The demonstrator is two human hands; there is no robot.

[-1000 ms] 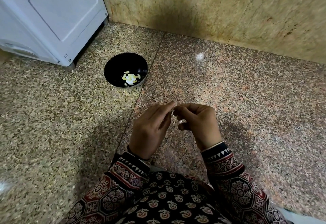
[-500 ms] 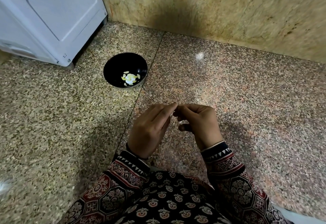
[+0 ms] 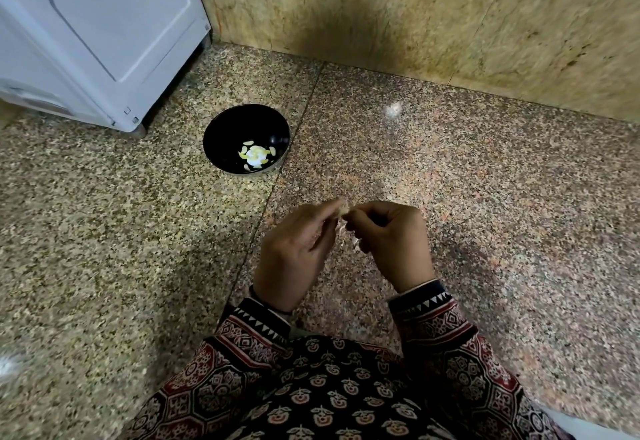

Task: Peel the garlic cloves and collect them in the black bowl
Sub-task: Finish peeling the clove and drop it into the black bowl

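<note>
A black bowl (image 3: 221, 127) stands on the speckled stone floor, up and left of my hands, with several pale peeled garlic cloves (image 3: 256, 155) at its bottom. My left hand (image 3: 294, 249) and my right hand (image 3: 391, 238) meet fingertip to fingertip above the floor. Between them is a small garlic clove (image 3: 343, 210), pinched by my left fingertips. My right fingers pinch a thin whitish strip of its skin (image 3: 343, 228) that hangs down. Most of the clove is hidden by my fingers.
A white appliance (image 3: 90, 34) stands at the upper left, its corner foot close to the bowl. A tan stone wall (image 3: 415, 16) runs along the back. My patterned sleeves and lap fill the bottom of the view.
My hands stay together at the clove. A strip of skin now hangs between the fingertips, and my right fingers have curled tighter. The camera view has shifted slightly.
</note>
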